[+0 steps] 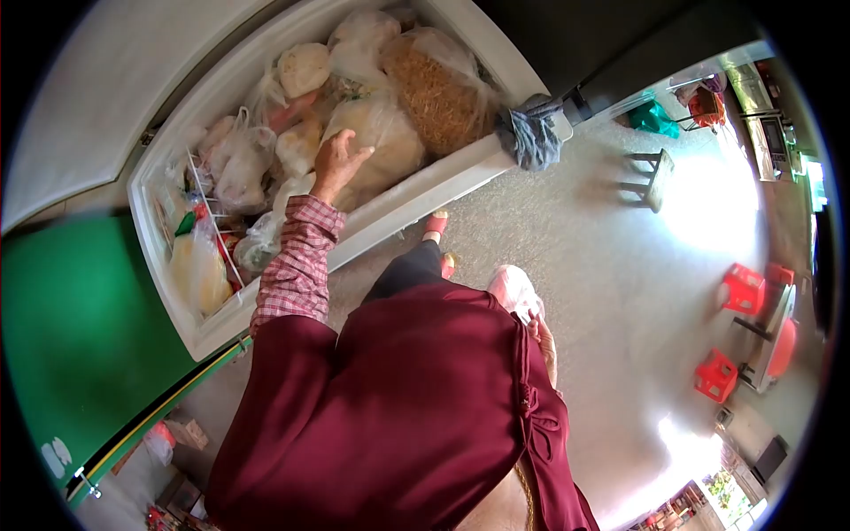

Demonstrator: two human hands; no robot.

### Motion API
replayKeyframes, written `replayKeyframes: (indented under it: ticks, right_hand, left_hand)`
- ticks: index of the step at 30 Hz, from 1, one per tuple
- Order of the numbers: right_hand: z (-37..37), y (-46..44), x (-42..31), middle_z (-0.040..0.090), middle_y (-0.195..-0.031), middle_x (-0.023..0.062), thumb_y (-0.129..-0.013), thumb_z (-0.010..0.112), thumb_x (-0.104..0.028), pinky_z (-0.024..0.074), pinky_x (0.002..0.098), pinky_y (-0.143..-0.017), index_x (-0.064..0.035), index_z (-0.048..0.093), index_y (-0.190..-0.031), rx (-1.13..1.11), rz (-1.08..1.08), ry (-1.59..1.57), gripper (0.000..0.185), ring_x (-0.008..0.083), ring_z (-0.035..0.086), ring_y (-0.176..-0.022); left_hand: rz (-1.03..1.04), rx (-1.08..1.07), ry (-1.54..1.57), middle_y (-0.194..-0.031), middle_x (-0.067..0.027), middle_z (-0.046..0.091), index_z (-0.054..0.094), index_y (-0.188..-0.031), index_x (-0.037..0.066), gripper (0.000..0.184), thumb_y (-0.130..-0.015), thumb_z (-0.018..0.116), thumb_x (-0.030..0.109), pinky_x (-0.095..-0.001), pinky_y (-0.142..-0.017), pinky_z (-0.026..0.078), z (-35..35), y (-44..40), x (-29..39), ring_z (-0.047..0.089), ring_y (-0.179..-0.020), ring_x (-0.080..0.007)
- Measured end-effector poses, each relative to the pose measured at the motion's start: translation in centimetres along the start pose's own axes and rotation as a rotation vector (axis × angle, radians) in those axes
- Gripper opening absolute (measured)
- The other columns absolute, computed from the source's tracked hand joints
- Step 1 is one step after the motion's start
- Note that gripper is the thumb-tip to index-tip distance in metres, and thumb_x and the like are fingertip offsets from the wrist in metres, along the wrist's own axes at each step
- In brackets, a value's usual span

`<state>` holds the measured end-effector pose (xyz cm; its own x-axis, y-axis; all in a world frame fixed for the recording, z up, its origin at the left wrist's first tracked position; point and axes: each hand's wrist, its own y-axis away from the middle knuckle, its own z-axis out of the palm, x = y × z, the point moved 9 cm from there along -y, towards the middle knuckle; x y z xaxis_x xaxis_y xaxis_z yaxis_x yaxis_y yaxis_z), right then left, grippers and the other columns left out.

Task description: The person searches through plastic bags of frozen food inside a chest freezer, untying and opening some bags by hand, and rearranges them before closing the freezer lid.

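An open chest freezer (390, 219) is filled with bagged food. Over its contents reaches my left hand (338, 166), fingers apart and nothing in it, near a large pale bag (376, 133). A big bag of brown shredded food (438, 93) lies beyond it, and clear bags (241, 164) sit to its left. Down at my right side, my right hand (544, 341) is closed on a pinkish-white plastic bag (512, 288), whose contents are hidden.
A grey cloth (533, 133) hangs on the freezer's right corner. A green surface (88, 327) adjoins the left end. On the floor to the right are a small wooden stool (657, 180) and red stools (744, 288).
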<state>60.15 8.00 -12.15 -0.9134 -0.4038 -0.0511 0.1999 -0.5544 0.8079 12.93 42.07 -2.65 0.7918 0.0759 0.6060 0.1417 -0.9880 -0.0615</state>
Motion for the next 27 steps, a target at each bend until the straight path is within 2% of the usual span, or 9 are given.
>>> replayKeyframes:
  ticks: [3, 7, 11, 14, 17, 20, 23, 26, 27]
  right_hand:
    - [0.4, -0.2, -0.3, 0.062, -0.074, 0.0034, -0.092, 0.059, -0.021, 0.0443, 0.0148, -0.045, -0.0023, 0.055, -0.109, 0.111, -0.003, 0.040, 0.026, 0.0089, 0.055, -0.061]
    - [1.4, -0.7, -1.0, 0.061, -0.072, 0.0018, -0.092, 0.059, -0.022, 0.0444, 0.0152, -0.045, -0.0043, 0.056, -0.106, 0.259, -0.001, 0.116, 0.023, 0.0084, 0.054, -0.059]
    - [2.8, -1.4, -1.3, 0.061, -0.070, 0.0002, -0.092, 0.059, -0.023, 0.0445, 0.0157, -0.046, -0.0062, 0.058, -0.102, 0.360, 0.001, 0.173, 0.020, 0.0079, 0.054, -0.057]
    - [3.8, -2.0, -1.4, 0.061, -0.069, -0.0010, -0.092, 0.060, -0.023, 0.0446, 0.0160, -0.046, -0.0077, 0.059, -0.100, 0.412, -0.004, 0.200, 0.018, 0.0076, 0.054, -0.056]
    - [4.8, -2.4, -1.3, 0.061, -0.067, -0.0022, -0.091, 0.060, -0.024, 0.0446, 0.0163, -0.046, -0.0092, 0.060, -0.097, 0.456, -0.011, 0.232, 0.016, 0.0072, 0.053, -0.055]
    - [5.8, -2.7, -0.6, 0.061, -0.066, -0.0034, -0.091, 0.060, -0.024, 0.0447, 0.0166, -0.047, -0.0106, 0.062, -0.095, 0.495, 0.007, 0.214, 0.014, 0.0068, 0.053, -0.053]
    - [5.1, -3.5, 1.2, 0.062, -0.068, -0.0039, -0.091, 0.060, -0.024, 0.0456, 0.0171, -0.048, -0.0113, 0.061, -0.091, 0.482, 0.094, -0.002, 0.013, 0.0061, 0.054, -0.054]
    - [2.0, -4.2, 1.2, 0.060, -0.066, -0.0048, -0.092, 0.059, -0.026, 0.0469, 0.0184, -0.052, -0.0114, 0.060, -0.092, 0.423, 0.135, -0.001, 0.015, 0.0062, 0.055, -0.056]
    - [1.5, -4.2, 1.5, 0.059, -0.066, -0.0048, -0.092, 0.059, -0.027, 0.0469, 0.0185, -0.052, -0.0112, 0.060, -0.092, 0.410, 0.158, -0.017, 0.016, 0.0064, 0.055, -0.056]
  left_hand:
    - [0.187, 0.108, -0.227, -0.112, -0.0151, 0.054, 0.053, -0.117, 0.007, 0.062, -0.067, 0.076, 0.036, -0.0433, -0.081, 0.046, 0.9, -2.3, 2.8, 0.052, -0.105, -0.0342]
    - [0.188, 0.010, -0.379, -0.116, -0.0111, 0.047, 0.051, -0.120, 0.012, 0.069, -0.063, 0.078, 0.040, -0.0462, -0.079, 0.045, 4.2, -4.8, 2.7, 0.047, -0.107, -0.0335]
    - [0.123, -0.188, -0.319, -0.117, -0.0108, 0.048, 0.051, -0.123, 0.013, 0.074, -0.062, 0.079, 0.042, -0.0461, -0.080, 0.044, 5.5, -6.5, 1.5, 0.047, -0.107, -0.0332]
    - [0.057, -0.301, -0.339, -0.129, -0.0165, 0.047, 0.050, -0.127, 0.011, 0.076, -0.064, 0.078, 0.041, -0.0458, -0.087, 0.044, 5.6, -7.1, 1.5, 0.044, -0.117, -0.0359]
    - [0.215, -0.130, -0.475, -0.129, -0.0151, 0.047, 0.050, -0.127, 0.010, 0.074, -0.064, 0.079, 0.036, -0.0446, -0.093, 0.041, 4.6, -7.7, 4.5, 0.044, -0.118, -0.0366]
    - [0.308, -0.239, -0.179, -0.134, -0.0145, 0.044, 0.050, -0.127, 0.009, 0.069, -0.066, 0.078, 0.027, -0.0472, -0.097, 0.037, 6.2, -9.8, 11.0, 0.041, -0.123, -0.0355]
    - [0.770, -0.024, -0.196, -0.129, -0.0149, 0.048, 0.055, -0.119, 0.008, 0.055, -0.069, 0.073, 0.018, -0.0487, -0.096, 0.036, 9.3, -10.8, 18.3, 0.040, -0.126, -0.0332]
    - [0.889, -0.222, -0.299, -0.118, -0.0124, 0.055, 0.060, -0.106, 0.008, 0.040, -0.067, 0.069, 0.011, -0.0472, -0.094, 0.036, 14.8, -12.5, 21.0, 0.044, -0.120, -0.0313]
    - [0.865, -0.289, -0.330, -0.112, -0.0113, 0.057, 0.061, -0.100, 0.008, 0.035, -0.065, 0.068, 0.010, -0.0462, -0.092, 0.036, 16.1, -13.1, 21.3, 0.046, -0.116, -0.0308]
